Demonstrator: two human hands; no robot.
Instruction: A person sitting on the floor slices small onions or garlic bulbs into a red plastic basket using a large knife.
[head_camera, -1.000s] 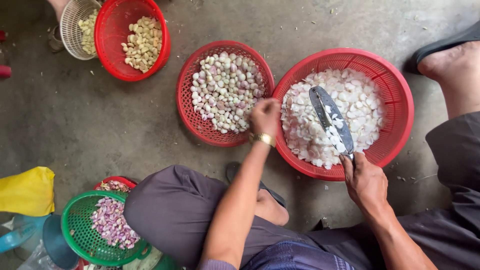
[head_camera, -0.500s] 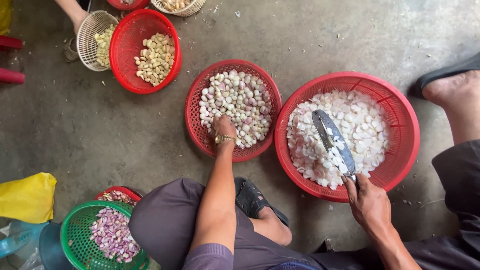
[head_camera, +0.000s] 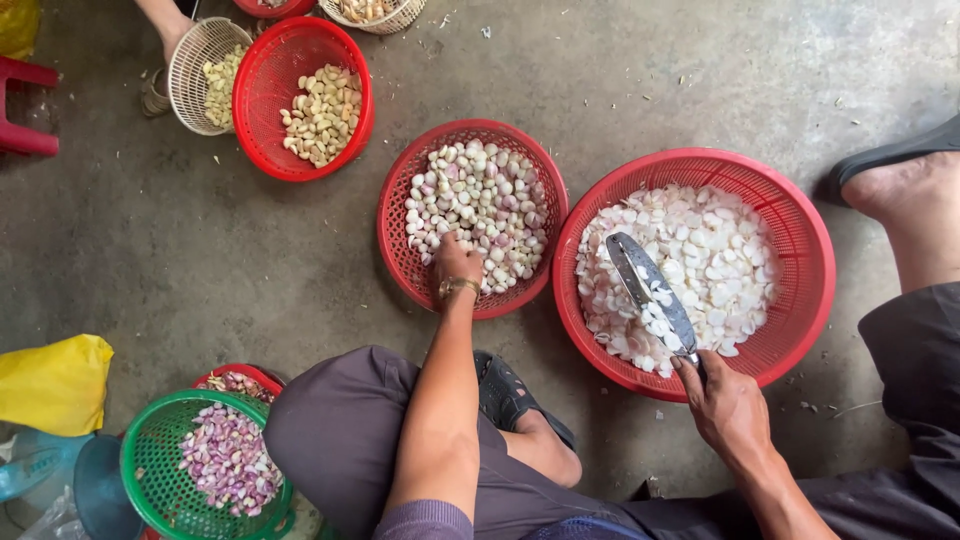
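Left hand (head_camera: 455, 265) curls over small, light, probably slippery garlic cloves (head_camera: 480, 205) in middle basket (head_camera: 395, 250), pinch one singly; right hand (head_camera: 730, 405) grips knife (head_camera: 652, 292) by its handle.

Left hand (head_camera: 455, 262): gold-coloured bracelet (head_camera: 459, 288) at wrist, purple short sleeve (head_camera: 425, 520) at upper arm. Right hand (head_camera: 728, 405): bare, no jewellery visible. Legs: grey-brown trousers (head_camera: 340, 430). Foot: dark strapped sandal (head_camera: 505, 392).

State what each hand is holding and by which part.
The right hand grips a knife by its handle. The left hand rests in the basket of unpeeled cloves; whether it holds one cannot be told.
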